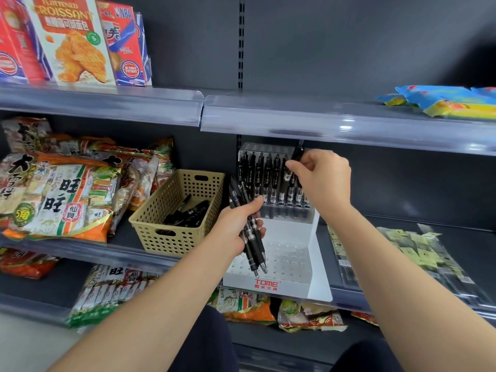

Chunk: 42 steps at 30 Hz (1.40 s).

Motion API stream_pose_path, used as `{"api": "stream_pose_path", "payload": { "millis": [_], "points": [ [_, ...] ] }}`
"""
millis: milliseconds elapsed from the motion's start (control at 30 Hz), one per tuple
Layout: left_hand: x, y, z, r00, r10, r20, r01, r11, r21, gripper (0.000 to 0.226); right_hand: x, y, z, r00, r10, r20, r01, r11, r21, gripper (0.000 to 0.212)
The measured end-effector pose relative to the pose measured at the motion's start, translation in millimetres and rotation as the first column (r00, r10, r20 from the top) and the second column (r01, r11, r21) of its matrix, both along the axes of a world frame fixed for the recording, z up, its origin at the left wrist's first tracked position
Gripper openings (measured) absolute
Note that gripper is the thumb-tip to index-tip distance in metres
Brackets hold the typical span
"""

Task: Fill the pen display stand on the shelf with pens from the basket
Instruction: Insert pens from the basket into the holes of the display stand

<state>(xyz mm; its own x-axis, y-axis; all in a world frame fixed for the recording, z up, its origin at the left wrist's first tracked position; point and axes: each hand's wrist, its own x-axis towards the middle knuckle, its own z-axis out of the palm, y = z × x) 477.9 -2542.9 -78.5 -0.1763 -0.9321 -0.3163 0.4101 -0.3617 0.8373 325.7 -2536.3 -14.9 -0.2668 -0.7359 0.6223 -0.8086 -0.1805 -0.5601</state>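
Observation:
A white stepped pen display stand (pixel 284 284) sits on the middle shelf, its back row holding several black pens (pixel 268 175) upright. My left hand (pixel 236 226) grips a bundle of black pens (pixel 252 245) in front of the stand, tips pointing down. My right hand (pixel 322 178) pinches a single black pen (pixel 298 153) at the right end of the back row, just under the upper shelf edge. A tan perforated basket (pixel 166 237) stands left of the stand with more black pens (pixel 188 213) lying inside.
Snack bags (pixel 61 194) are piled left of the basket. Flat packets in clear wrap (pixel 418 253) lie right of the stand. The upper shelf rail (pixel 335 124) hangs low over the stand's back row. Boxes (pixel 75 41) stand on the top shelf.

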Motion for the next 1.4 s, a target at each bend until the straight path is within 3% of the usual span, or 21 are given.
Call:
{"api": "stream_pose_path", "payload": {
  "millis": [300, 633, 833, 1133, 1400],
  "points": [
    [-4, 1, 0, 0.999, 0.026, 0.029, -0.024, 0.999, -0.049, 0.033, 1, -9, 4, 0.999, -0.046, -0.006, 0.047, 0.994, 0.102, 0.032],
    [-6, -3, -1, 0.999, 0.038, 0.036, -0.037, 0.998, -0.045, 0.014, 3, -18, -19, 0.998, -0.041, -0.057, 0.055, 0.958, 0.28, 0.031],
    [-7, -3, -3, 1.0, 0.008, 0.03, -0.007, 0.998, -0.057, 0.024, 2, -22, -20, 0.997, -0.03, -0.064, 0.05, 0.945, 0.324, 0.037],
    [-7, -4, -2, 1.0, 0.016, 0.027, -0.014, 0.998, -0.064, 0.026, 6, -34, -11, 0.961, -0.02, -0.277, 0.131, 0.912, 0.388, 0.038],
    [-5, -2, 1, 1.0, 0.015, 0.015, -0.014, 0.996, -0.085, 0.024, 4, -34, -13, 0.972, -0.013, -0.234, 0.11, 0.906, 0.409, 0.038]
  ]
}}
